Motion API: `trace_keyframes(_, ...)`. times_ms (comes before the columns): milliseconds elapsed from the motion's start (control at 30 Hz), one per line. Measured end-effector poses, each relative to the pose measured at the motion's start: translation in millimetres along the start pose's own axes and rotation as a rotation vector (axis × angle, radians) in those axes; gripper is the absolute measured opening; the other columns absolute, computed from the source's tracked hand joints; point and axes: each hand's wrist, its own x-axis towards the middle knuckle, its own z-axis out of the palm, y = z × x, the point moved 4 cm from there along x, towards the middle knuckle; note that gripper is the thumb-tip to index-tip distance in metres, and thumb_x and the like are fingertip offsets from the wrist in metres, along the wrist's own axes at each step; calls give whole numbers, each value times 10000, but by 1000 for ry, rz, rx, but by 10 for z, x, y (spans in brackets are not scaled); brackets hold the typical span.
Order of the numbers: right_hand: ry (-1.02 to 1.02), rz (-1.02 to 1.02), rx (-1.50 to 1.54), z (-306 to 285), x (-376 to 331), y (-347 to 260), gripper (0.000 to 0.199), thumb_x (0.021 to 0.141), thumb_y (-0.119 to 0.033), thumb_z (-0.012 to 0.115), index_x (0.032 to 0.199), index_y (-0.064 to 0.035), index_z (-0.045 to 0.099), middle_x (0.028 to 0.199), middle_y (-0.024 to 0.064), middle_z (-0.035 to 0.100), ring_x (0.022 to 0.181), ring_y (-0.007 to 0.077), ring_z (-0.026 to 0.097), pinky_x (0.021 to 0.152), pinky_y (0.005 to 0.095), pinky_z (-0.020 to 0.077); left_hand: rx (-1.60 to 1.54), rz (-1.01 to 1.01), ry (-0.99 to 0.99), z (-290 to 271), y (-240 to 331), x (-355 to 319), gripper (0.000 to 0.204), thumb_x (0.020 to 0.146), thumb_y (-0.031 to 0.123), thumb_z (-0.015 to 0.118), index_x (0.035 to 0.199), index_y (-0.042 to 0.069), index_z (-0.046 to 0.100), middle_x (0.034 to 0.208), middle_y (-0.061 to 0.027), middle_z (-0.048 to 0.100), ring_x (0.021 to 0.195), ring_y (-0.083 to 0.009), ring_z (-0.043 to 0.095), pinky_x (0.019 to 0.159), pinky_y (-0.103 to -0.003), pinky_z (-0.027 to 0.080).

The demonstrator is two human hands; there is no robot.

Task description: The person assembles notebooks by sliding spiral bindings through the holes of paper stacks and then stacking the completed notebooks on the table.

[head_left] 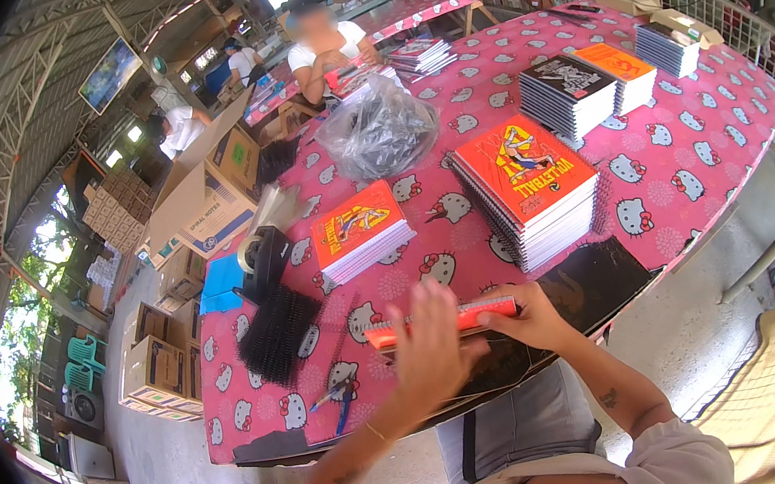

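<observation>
A red-orange spiral notebook point(485, 311) is held on its edge over the near side of the table, its bound edge upward. My right hand point(525, 318) grips its right end, thumb on the side toward me. My left hand point(435, 339) is at its left part, fingers stretched out and slightly blurred; whether the palm touches the cover I cannot tell. Beneath both hands lies a dark board point(581, 295). Beyond them stand a tall stack of spiral notebooks point(536, 183) and a lower stack of orange-covered notebooks point(362, 231).
Black binding coils point(280, 332), a tape dispenser point(265, 263) and pliers point(342, 400) lie on the left. A plastic bag point(378, 131) and more notebook stacks point(569, 96) stand farther back. Cartons point(205, 193) adjoin the left edge. A person point(323, 50) sits across the pink tablecloth.
</observation>
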Motion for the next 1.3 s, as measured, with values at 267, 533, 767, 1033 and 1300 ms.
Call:
trace_keyframes(267,-186,-17,-28,-91,9,-39,279,950,-92,687,1215,-7,695,930,170,713,790,209,673,727,334,516,-101,45,-24,-49,165,107,874,1007,611,412,1477,-126,405,1548,-356,387,1513,-465,295,1207,-671,123)
trace_keyframes(533,-265,8,-126,-85,8,69,304,958,-69,639,1252,7,646,972,200,690,796,323,652,736,362,515,-11,129,-83,63,244,9,916,1013,659,345,1484,-127,387,1558,-349,375,1522,-470,271,1190,-686,153)
trace_keyframes(767,-223,-67,-76,-39,32,-103,306,930,-55,665,1227,17,641,969,224,686,835,386,650,776,396,517,-194,188,-95,-31,250,102,969,973,673,426,1520,-121,338,1609,-315,321,1531,-456,262,1211,-664,110)
trace_keyframes(1033,-152,-37,-156,-173,62,-298,177,930,-71,695,1067,40,709,830,165,710,775,209,729,694,349,551,-626,51,143,-288,-13,348,249,977,264,673,1147,83,702,1023,-77,749,980,-267,720,1218,-568,197)
trace_keyframes(1300,-355,81,-125,-471,316,-505,112,867,-51,747,932,34,713,844,86,740,796,132,715,742,287,569,-654,103,171,-332,41,381,178,937,241,718,1028,88,708,959,-64,730,919,-249,709,1163,-541,297)
